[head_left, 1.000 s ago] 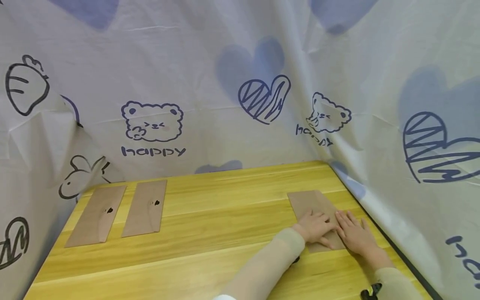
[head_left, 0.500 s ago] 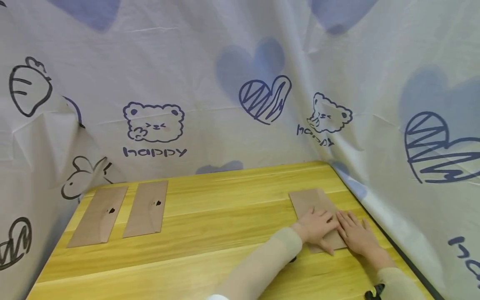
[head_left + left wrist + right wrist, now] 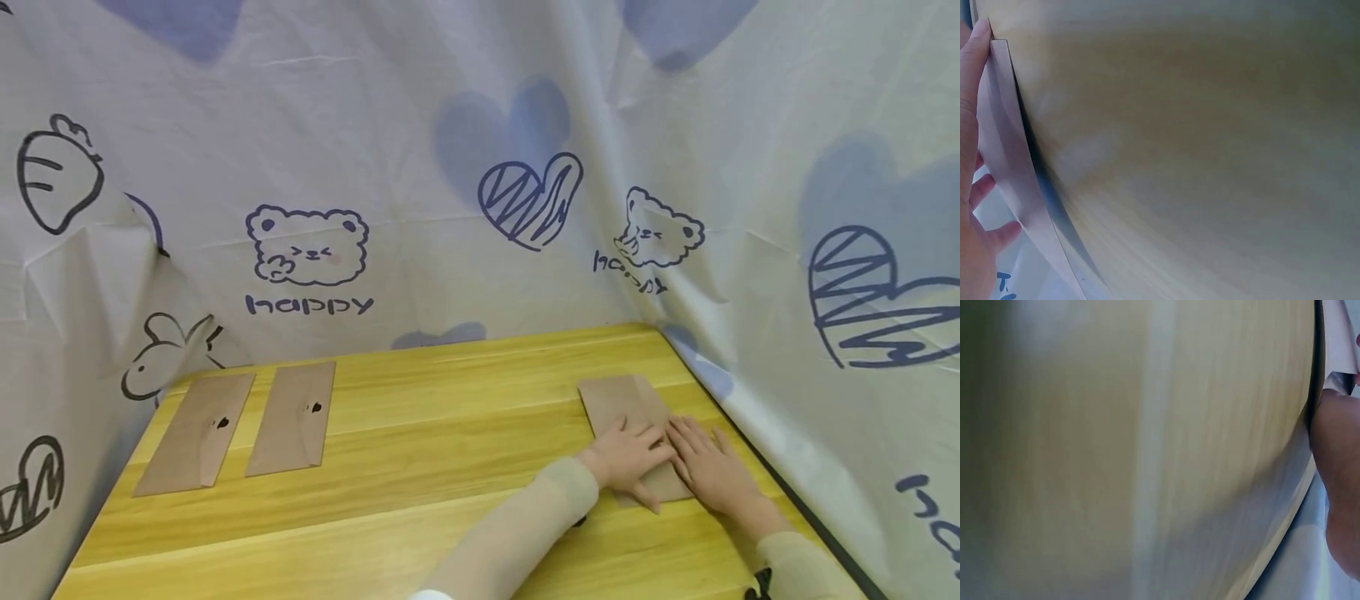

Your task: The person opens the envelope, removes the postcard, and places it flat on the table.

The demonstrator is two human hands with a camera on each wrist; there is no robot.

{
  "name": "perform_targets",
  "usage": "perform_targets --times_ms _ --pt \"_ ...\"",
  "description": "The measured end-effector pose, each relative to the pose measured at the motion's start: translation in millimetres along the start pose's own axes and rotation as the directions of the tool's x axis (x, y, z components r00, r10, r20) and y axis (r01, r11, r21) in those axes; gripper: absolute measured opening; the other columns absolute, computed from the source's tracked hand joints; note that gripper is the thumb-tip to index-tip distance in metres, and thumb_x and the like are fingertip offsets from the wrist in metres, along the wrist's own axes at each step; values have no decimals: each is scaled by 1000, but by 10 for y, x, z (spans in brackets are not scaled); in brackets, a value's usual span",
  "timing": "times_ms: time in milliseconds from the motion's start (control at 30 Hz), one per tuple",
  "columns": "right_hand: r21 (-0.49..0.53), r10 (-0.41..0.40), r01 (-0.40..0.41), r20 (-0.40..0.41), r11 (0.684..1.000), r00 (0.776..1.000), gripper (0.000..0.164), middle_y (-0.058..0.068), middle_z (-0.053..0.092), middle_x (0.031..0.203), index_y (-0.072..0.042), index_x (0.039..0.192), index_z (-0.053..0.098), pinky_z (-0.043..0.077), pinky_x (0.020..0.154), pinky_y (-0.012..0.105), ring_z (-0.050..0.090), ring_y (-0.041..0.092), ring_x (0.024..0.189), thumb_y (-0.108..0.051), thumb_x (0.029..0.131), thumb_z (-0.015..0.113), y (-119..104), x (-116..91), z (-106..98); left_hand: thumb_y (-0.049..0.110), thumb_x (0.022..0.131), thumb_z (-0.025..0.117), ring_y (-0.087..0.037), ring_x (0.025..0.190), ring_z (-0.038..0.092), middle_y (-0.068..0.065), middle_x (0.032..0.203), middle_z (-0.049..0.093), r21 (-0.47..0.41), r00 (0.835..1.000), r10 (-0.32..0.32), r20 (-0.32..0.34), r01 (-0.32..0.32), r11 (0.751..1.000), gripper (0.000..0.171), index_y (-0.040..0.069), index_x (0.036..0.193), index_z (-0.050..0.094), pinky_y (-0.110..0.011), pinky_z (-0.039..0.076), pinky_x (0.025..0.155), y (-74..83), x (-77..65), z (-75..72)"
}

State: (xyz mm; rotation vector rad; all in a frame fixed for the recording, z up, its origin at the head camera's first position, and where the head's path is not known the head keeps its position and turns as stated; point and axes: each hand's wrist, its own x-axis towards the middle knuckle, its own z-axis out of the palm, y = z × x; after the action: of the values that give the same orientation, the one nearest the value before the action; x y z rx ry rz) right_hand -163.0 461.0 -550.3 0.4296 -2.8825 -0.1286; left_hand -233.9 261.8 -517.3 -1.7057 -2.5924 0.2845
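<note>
A brown kraft envelope lies at the right of the table under both hands. The left hand rests across its middle with fingers extended, and its thumb reaches past the near end. Against the envelope's right edge, the right hand lies flat with straight fingers, its fingertips close to those of the left. In the left wrist view, the left hand overlaps the envelope at the left border. Only part of the right hand shows in the right wrist view, below a corner of the envelope.
Two more brown envelopes, a left one and a right one, lie side by side at the table's left, each with a small black mark. The yellow wooden table is bordered by a white printed curtain behind and at both sides.
The left thumb has spread away from the envelope's near end, and the left hand has shifted slightly left. More of the envelope's far part shows. The right hand has stayed almost in place.
</note>
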Motion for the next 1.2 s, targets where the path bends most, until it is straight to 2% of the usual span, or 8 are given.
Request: perform_targets --times_ms 167,300,467,600,800,1033,1100,1200 --pt "-44 -196 191 -157 981 968 53 11 43 152 -10 154 30 13 122 51 19 19 151 -33 106 36 134 13 162 89 68 45 -12 150 17 11 159 17 -20 1000 2 -6 -3 1000 95 42 148 23 -46 27 119 -8 -2 23" --pt "-74 -270 261 -168 963 948 58 10 40 154 -15 157 14 1 125 40 15 17 152 -35 106 33 205 24 223 89 68 46 -11 150 16 12 158 18 -30 1000 8 -7 -8 1000 95 43 147 24 -44 28 119 -15 -8 36" --pt "-97 -307 295 -147 951 940 58 13 44 151 -14 157 18 11 124 42 30 23 147 -34 106 35 204 38 179 88 68 47 -10 149 18 12 156 21 -48 1000 20 -15 -21 999 93 42 146 25 -41 30 118 -21 -11 60" --pt "-105 -345 332 -136 937 929 55 14 47 149 -18 157 18 11 124 45 34 25 145 -34 106 33 210 66 119 88 68 48 -12 150 17 10 159 18 -66 999 29 -29 -31 997 95 43 148 23 -42 31 117 -40 -12 53" --pt "-141 -382 368 -89 919 920 66 10 46 149 -27 157 0 10 123 46 31 24 146 -32 105 40 226 89 41 88 68 47 -8 149 18 11 159 19 -82 1000 21 -21 -22 996 97 44 150 19 -39 33 116 -58 -30 37" --pt "-100 -354 346 -84 933 931 57 12 53 144 -13 151 36 1 125 43 21 20 151 -22 98 53 225 73 15 90 69 45 -6 145 25 13 156 22 -41 1000 -2 -12 2 999 96 43 149 21 -35 35 114 -41 -47 33" --pt "-88 -358 351 -93 932 929 58 13 55 142 -11 151 36 -4 124 41 16 20 152 -21 97 53 236 65 24 90 69 44 -5 145 25 13 156 22 -34 1000 -3 -6 3 999 96 43 149 21 -35 35 114 -40 -51 29" --pt "-76 -369 363 -106 929 923 67 11 53 144 -16 156 20 -9 124 39 14 20 152 -22 97 53 258 56 52 89 70 44 -5 145 24 13 156 21 -37 1000 0 2 0 999 95 43 150 21 -34 35 114 -44 -53 23"
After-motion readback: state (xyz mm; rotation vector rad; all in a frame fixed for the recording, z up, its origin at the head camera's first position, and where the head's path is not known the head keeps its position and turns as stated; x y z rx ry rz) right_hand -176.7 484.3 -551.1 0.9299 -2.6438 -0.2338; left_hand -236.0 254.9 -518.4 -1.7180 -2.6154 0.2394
